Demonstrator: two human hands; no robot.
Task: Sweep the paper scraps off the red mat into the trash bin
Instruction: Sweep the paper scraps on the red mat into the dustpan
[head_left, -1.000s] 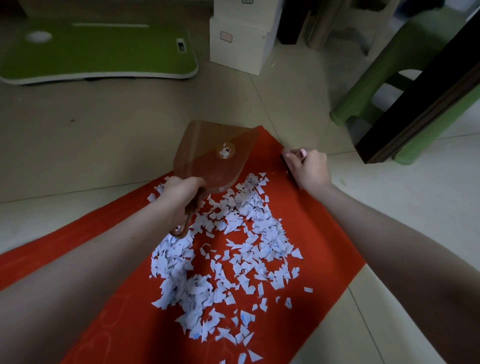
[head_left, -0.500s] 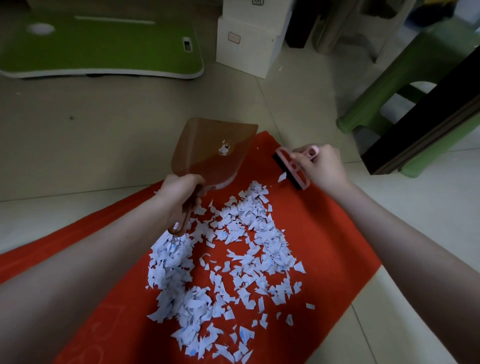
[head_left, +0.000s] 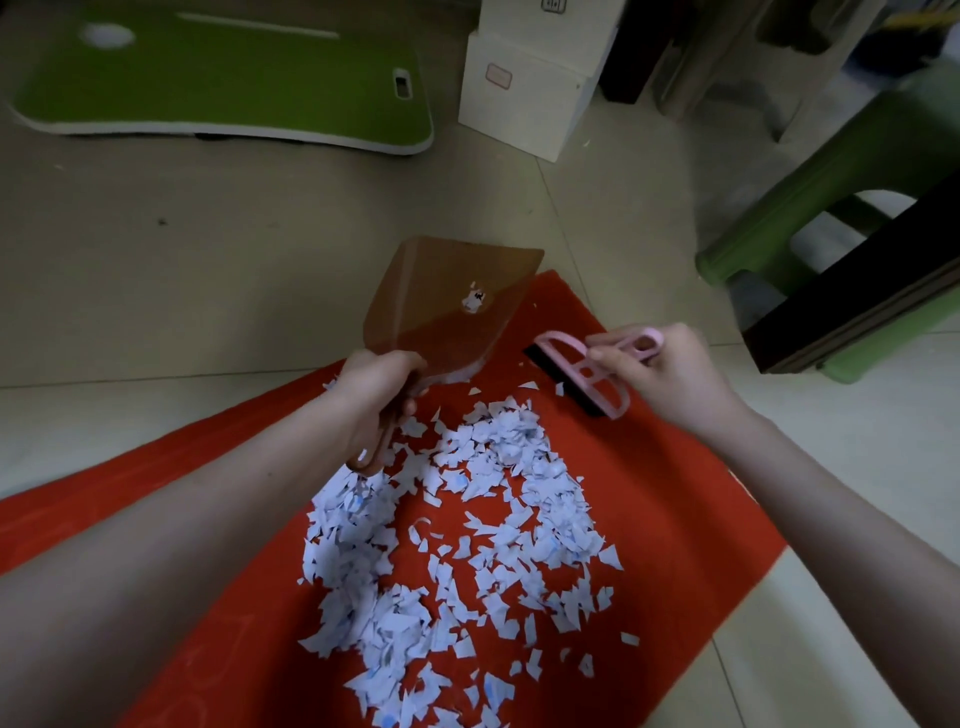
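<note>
A red mat (head_left: 691, 509) lies on the tiled floor, with a heap of several white paper scraps (head_left: 457, 530) across its middle. My left hand (head_left: 379, 395) grips the handle of a translucent brown dustpan (head_left: 452, 301), whose pan is tilted up over the mat's far corner. One scrap clings to the pan. My right hand (head_left: 670, 374) holds a small pink brush (head_left: 587, 374) by its looped handle. The black bristles touch the mat just beyond the heap. No trash bin is in view.
A green lap desk (head_left: 223, 88) lies on the floor at the back left. A white box (head_left: 524, 98) stands at the back centre. On the right are a green plastic stool (head_left: 810, 208) and a dark furniture edge (head_left: 852, 296).
My right hand has picked up the pink brush from the mat's far edge and brought it toward the heap. The dustpan has stayed tilted in my left hand.
</note>
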